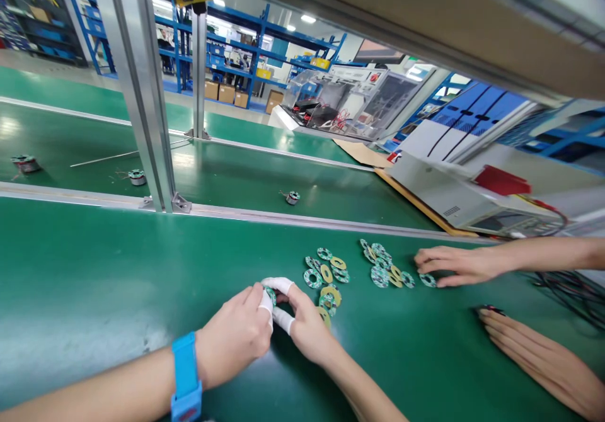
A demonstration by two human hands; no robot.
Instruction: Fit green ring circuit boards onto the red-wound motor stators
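My left hand (239, 324), with a blue wrist strap (186, 371), is closed on the edge of a small ring-shaped circuit board (270, 295). My right hand (302, 324) pinches the same board from the other side. White finger covers show on fingers of both hands, and they hide most of the board. Just right of my right hand lies a loose group of ring circuit boards (312, 278), some green and some with a yellow-tan face (326, 274). Part of this group is hidden behind my right hand.
A second cluster of ring boards (379, 276) lies farther right. A co-worker's hand (454, 264) touches one board there, and their other hand (534, 346) rests nearer. Beyond the metal rail (283, 217) sit small motor parts (292, 198). An aluminium post (142, 94) rises at left.
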